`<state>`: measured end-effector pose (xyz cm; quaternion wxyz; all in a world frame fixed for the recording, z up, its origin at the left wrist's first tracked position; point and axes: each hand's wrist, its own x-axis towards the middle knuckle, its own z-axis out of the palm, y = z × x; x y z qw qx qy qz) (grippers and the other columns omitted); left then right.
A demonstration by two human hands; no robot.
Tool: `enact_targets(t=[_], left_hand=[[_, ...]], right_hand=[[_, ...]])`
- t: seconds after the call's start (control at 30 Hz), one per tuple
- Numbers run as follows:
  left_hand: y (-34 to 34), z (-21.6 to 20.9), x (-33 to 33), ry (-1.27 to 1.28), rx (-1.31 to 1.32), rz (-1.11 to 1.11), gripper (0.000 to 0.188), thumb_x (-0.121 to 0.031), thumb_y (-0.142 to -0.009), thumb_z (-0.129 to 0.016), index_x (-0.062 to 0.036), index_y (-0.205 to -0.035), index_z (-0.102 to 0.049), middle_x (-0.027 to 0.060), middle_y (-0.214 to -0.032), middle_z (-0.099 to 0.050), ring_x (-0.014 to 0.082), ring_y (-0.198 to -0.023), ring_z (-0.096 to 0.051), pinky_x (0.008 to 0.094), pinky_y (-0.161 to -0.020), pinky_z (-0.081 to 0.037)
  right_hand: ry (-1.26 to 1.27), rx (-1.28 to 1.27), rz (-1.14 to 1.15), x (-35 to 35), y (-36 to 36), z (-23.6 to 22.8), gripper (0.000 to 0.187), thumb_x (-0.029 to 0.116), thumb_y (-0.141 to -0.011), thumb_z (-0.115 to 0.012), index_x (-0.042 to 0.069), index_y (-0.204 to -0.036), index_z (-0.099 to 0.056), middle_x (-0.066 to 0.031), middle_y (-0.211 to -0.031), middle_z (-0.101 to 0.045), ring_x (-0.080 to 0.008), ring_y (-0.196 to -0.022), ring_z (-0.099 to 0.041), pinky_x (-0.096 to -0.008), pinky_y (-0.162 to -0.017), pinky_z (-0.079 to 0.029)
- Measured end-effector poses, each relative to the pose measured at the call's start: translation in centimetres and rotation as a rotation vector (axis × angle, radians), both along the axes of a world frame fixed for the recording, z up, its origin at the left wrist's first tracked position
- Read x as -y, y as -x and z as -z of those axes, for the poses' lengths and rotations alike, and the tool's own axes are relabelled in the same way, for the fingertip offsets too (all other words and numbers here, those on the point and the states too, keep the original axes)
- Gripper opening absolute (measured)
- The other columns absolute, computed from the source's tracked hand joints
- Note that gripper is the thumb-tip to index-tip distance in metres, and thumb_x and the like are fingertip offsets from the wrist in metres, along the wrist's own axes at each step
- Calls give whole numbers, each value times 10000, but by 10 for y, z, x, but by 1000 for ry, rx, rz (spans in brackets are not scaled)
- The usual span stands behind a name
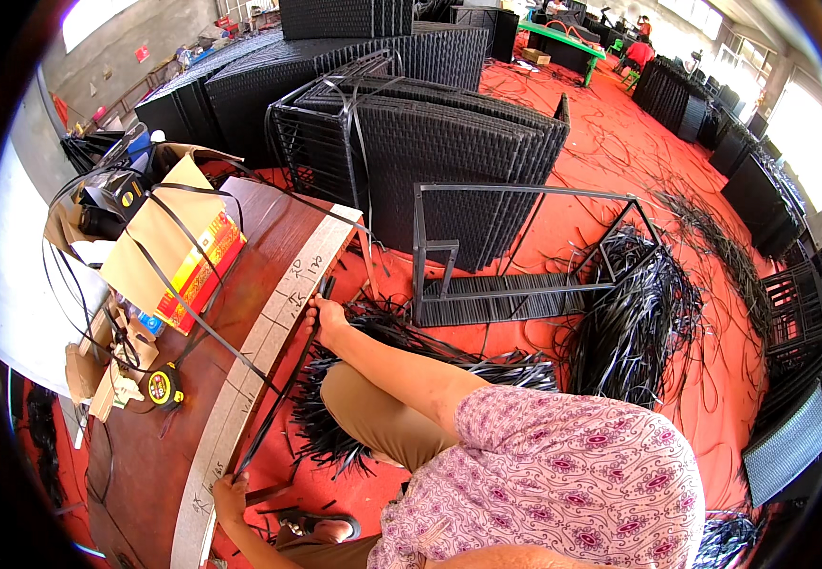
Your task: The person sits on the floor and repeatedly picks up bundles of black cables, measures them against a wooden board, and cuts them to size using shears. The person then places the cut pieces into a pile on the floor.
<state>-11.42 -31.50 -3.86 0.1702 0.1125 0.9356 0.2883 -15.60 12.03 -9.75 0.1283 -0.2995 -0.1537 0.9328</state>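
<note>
Seated at a table edge, I have both hands along a pale wooden measuring strip [226,403] with handwritten marks. My right hand [328,322] is closed near the strip's far part, on thin black plastic strips [274,417] stretched beside the board. My left hand [231,497] pinches the near end of the same strips, close to the board's edge. The strips run between the two hands, just off the wood. Below my right arm lies a bundle of loose black strips [335,408] on the floor, partly behind my knee.
On the brown table [136,465] are a yellow tape measure [164,386] and an open carton [160,261]. A black metal frame [525,190] stands on the red floor beside a heap of strips [634,322]. Stacked woven black panels [449,156] rise behind; people work far off.
</note>
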Motion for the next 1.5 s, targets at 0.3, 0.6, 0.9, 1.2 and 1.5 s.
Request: enact_targets(t=[0.3, 0.6, 0.9, 1.2, 1.5], left_hand=[[3, 12, 7, -25, -27, -22, 277, -163, -813, -652, 60, -658, -595, 121, -552, -576, 195, -517, -541, 353, -515, -408], [1, 7, 6, 8, -30, -11, 268, -144, -811, -654, 62, -652, -591, 117, -550, -576, 180, -513, -533, 348, -508, -402], [-1, 1, 3, 19, -60, 7, 278, -142, -810, -649, 67, -638, -584, 126, -541, -573, 188, -506, -539, 351, -507, -405], [8, 14, 7, 18, -62, 13, 285, -166, -804, -639, 67, -647, -589, 153, -547, -570, 233, -513, -557, 368, -523, -416], [15, 35, 24, 282, -192, 188, 375, -347, -846, -588, 22, -901, -617, 276, -725, -591, 466, -717, -580, 527, -628, -438]], right_hand=[[-2, 9, -2, 0, 2, 1, 273, 308, -985, -403, 126, -791, -464, -10, -601, -445, -174, -498, -430, -359, -434, -364], [-7, 21, -13, 0, 3, 2, 269, 313, -982, -410, 136, -788, -466, -5, -600, -450, -169, -488, -424, -355, -433, -355], [3, 14, -14, 1, 0, -1, 260, 321, -978, -413, 145, -792, -459, 1, -592, -443, -161, -484, -420, -346, -423, -345], [53, 1, 5, -3, 0, -2, 267, 321, -982, -400, 139, -794, -454, -2, -589, -433, -174, -472, -404, -352, -413, -335], [33, -2, 98, 2, 31, 42, 229, 217, -881, -446, 179, -656, -469, -9, -507, -432, -187, -415, -416, -325, -376, -359]])
